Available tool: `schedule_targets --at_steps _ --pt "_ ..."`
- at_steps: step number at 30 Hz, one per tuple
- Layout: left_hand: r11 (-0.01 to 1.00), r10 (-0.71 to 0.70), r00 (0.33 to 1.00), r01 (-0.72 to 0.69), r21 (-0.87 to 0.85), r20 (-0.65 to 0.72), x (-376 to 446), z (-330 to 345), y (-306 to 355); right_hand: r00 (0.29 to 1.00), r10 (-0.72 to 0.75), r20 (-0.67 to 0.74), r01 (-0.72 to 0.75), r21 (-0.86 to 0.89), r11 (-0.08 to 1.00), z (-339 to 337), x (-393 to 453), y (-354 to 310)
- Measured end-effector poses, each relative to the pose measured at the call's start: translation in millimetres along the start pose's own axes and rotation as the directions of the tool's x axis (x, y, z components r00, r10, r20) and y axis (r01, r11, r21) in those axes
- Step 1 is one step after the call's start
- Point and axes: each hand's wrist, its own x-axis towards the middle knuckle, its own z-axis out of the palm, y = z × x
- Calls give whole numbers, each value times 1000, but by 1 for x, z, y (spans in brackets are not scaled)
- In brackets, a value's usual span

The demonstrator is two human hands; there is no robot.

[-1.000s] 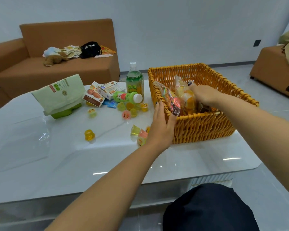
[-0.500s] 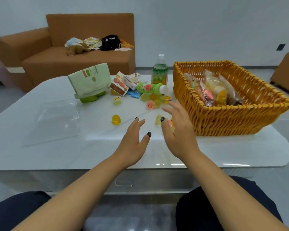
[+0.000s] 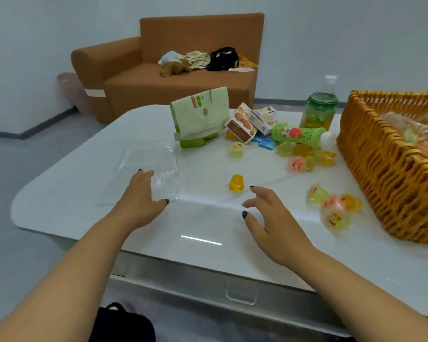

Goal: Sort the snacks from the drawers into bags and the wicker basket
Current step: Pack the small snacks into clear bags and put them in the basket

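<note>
Sofa (image 3: pixel 178 77): brown, beyond the table's far edge; a soft toy, papers and a black item lie on its seat.
Table (image 3: pixel 84 193): white and glossy; it bears everything below.
Clear plastic bag (image 3: pixel 146 169): lies flat on the left part of the table; the left hand's fingers rest on its near edge.
Left hand (image 3: pixel 143 193): palm down, fingers straight and loosely spread, touching the bag; it grips nothing.
Green pouch (image 3: pixel 199 117): stands behind the bag, leaning over a green container (image 3: pixel 195 141).
Snack boxes (image 3: pixel 252 122): two small cartons tipped against each other just right of the pouch; blue sachets (image 3: pixel 266 141) beside them.
Single jelly cup (image 3: pixel 236 183): yellow, alone mid-table, just beyond the right hand's fingertips, not touching.
Right hand (image 3: pixel 269 215): hovers palm down, fingers relaxed and apart; it holds nothing.
Bottles: one green bottle (image 3: pixel 299 135) lies on its side; one upright bottle (image 3: pixel 319 107) stands behind it.
Jelly cups (image 3: pixel 304 156): a cluster under the lying bottle; a second cluster (image 3: pixel 334 206) sits nearer, just beside the basket wall.
Wicker basket (image 3: pixel 381 169): at the right edge, partly cut off; wrapped snacks (image 3: pixel 420 134) lie inside.
</note>
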Motion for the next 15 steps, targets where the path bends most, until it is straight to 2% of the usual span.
schedule_targets --at_steps 2,4,9,15 --pt "980 -50 997 37 198 64 12 1 -16 999 29 29 -28 -22 999 3 3 -3" --pt "946 -74 995 48 321 68 22 -3 -27 997 45 61 -42 -41 998 5 5 -4" --pt "907 -155 963 50 418 221 30 5 -30 995 41 90 -38 -37 999 4 7 -2" --pt "783 -14 994 -55 620 106 24 4 -31 995 44 86 -41 -36 999 -6 3 10"
